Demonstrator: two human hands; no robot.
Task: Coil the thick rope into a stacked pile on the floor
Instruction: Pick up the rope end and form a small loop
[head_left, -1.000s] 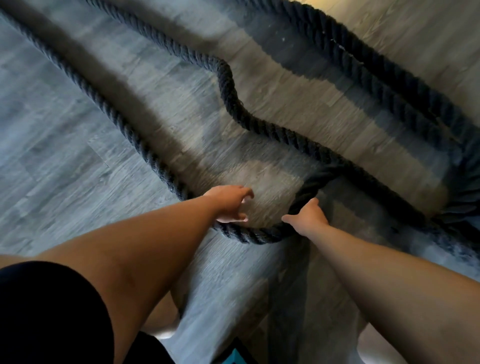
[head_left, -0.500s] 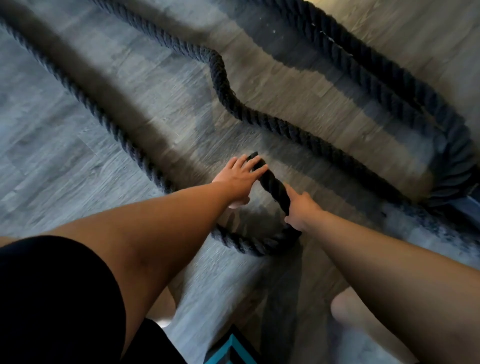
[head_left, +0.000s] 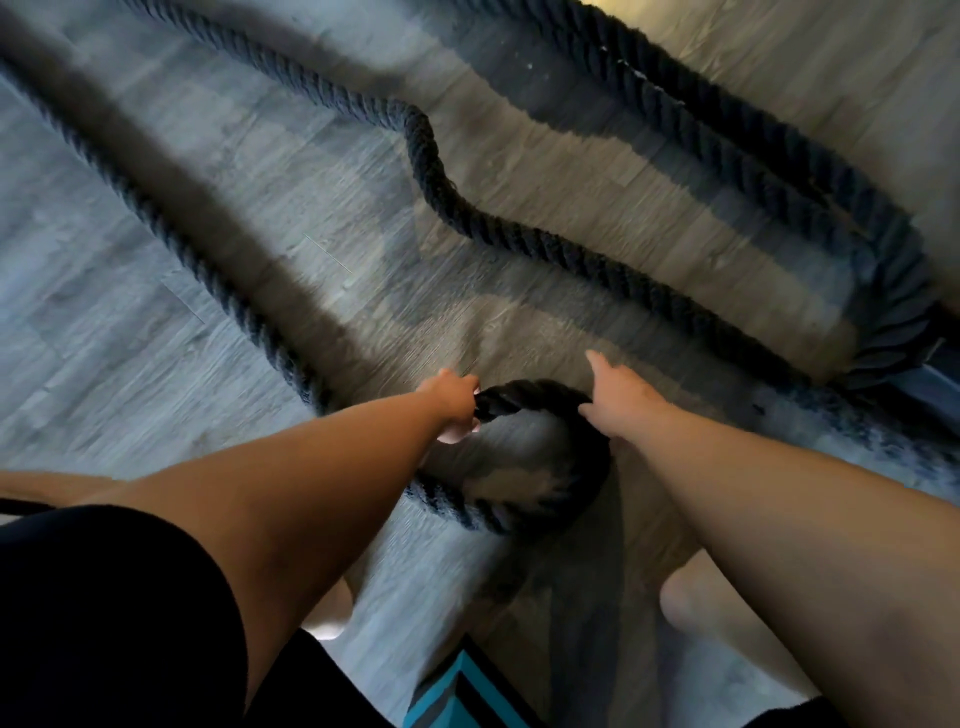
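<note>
Dark twisted rope (head_left: 519, 244) snaking over the grey plank floor (head_left: 156, 338), far runs loose, one small loop raised near the feet. Left hand (head_left: 451, 397) clamped on the loop's top; right hand (head_left: 621, 400) fingers spread, pressing the loop's right side, perhaps not gripping. Best to lay this turn flat, then feed slack hand over hand onto it, same direction each round. Half a second back: loop tighter, hands almost touching; now wider, hands apart.
</note>
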